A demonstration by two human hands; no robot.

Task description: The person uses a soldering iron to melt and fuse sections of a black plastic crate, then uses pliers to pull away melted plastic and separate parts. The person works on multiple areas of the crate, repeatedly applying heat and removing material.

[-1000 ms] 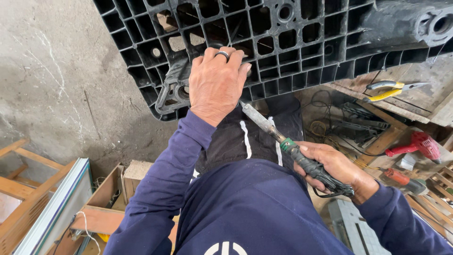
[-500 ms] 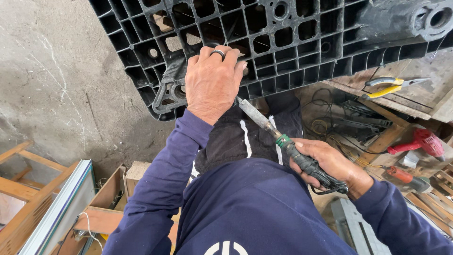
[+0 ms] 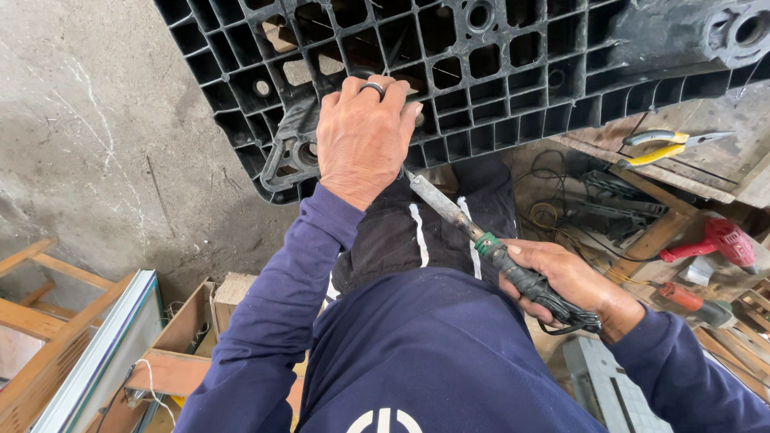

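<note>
A black plastic pallet [image 3: 513, 72] with a grid of open cells rests on my lap and reaches across the top of the head view. My left hand [image 3: 365, 136], a ring on one finger, grips the pallet's near edge close to its corner. My right hand [image 3: 565, 285] holds a soldering iron [image 3: 481, 240] by its dark handle with a green collar. The iron's metal shaft slants up and left, and its tip is hidden under my left hand at the pallet's edge.
Yellow-handled pliers [image 3: 670, 144] lie on a wooden board at the right. A red power tool [image 3: 718, 240] and tangled cables [image 3: 577, 200] sit lower right. A concrete floor [image 3: 96, 144] lies at left, with wooden frames [image 3: 48, 321] and a box [image 3: 188, 329] at lower left.
My left hand has shifted slightly up and right along the pallet's edge, and the pallet sits a little higher in view. The right hand keeps the iron in about the same place.
</note>
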